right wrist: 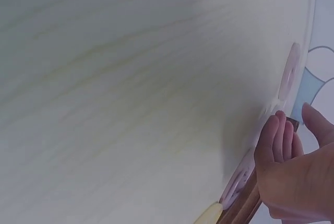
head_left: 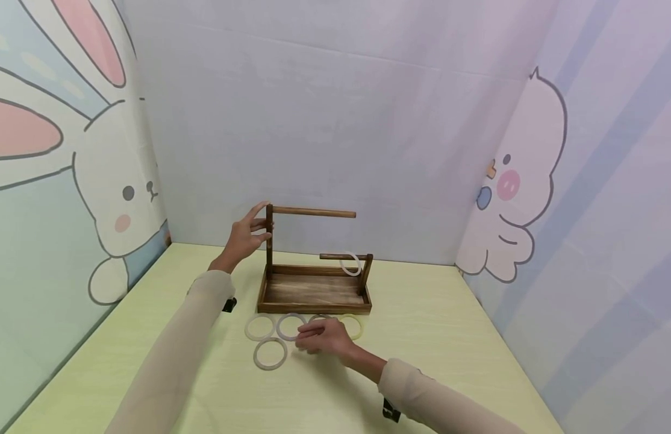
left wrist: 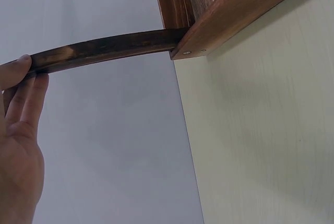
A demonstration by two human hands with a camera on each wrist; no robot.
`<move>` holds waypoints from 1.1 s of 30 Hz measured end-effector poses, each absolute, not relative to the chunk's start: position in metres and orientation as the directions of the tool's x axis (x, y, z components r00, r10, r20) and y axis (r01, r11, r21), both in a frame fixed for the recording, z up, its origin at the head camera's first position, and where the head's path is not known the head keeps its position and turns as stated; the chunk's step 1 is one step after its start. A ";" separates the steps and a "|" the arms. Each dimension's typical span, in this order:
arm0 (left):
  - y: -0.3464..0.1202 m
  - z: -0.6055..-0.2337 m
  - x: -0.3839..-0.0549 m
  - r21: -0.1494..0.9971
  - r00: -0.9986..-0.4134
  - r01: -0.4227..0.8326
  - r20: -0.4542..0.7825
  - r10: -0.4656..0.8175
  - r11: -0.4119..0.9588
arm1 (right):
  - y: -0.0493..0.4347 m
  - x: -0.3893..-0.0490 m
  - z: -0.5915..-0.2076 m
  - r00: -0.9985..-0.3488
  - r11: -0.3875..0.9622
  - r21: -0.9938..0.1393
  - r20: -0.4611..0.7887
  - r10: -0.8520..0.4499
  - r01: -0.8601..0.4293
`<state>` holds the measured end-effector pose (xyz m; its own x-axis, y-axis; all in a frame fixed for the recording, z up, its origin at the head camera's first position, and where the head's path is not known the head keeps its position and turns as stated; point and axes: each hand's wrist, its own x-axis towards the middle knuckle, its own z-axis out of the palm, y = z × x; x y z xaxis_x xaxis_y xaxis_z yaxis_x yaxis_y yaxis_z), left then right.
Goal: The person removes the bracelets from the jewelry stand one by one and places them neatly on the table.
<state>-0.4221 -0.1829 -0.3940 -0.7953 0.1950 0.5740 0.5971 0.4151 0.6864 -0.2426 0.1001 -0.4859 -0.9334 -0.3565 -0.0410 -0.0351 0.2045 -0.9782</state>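
A dark wooden two-bar jewellery rack point(head_left: 314, 310) stands on the table. My left hand point(head_left: 242, 238) grips its tall left post point(head_left: 269, 256), thumb and fingers on opposite sides; the left wrist view shows this hold too. A white bangle point(head_left: 353, 275) hangs on the short lower bar point(head_left: 331, 257). My right hand point(head_left: 327, 337) hovers by the row of bangles before the rack, fingers nearly straight and nothing visible in them. There lie a pale bangle point(head_left: 246, 327), a purple bangle point(head_left: 278, 329), a yellow bangle point(head_left: 361, 328) and another bangle point(head_left: 319, 316) partly hidden by that hand. A greyish bangle point(head_left: 270, 367) lies nearer me.
The long upper bar point(head_left: 314, 211) sticks out rightward from the tall post, its right end free. A pale yellow-green table point(head_left: 433, 337) carries everything. Cloth walls with a rabbit point(head_left: 108, 181) on the left and a chick point(head_left: 525, 169) on the right enclose it.
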 end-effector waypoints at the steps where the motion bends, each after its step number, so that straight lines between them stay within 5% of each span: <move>1: -0.183 -0.394 -0.422 0.686 -0.795 0.597 0.574 0.196 0.415 | 0.101 -0.243 -0.485 -0.936 0.207 -0.977 -0.030 -0.351 -0.046; 33: -0.181 -0.393 -0.423 0.693 -0.806 0.583 0.561 0.191 0.425 | 0.170 -0.281 -0.466 -0.973 0.340 -0.925 0.101 -0.206 -0.168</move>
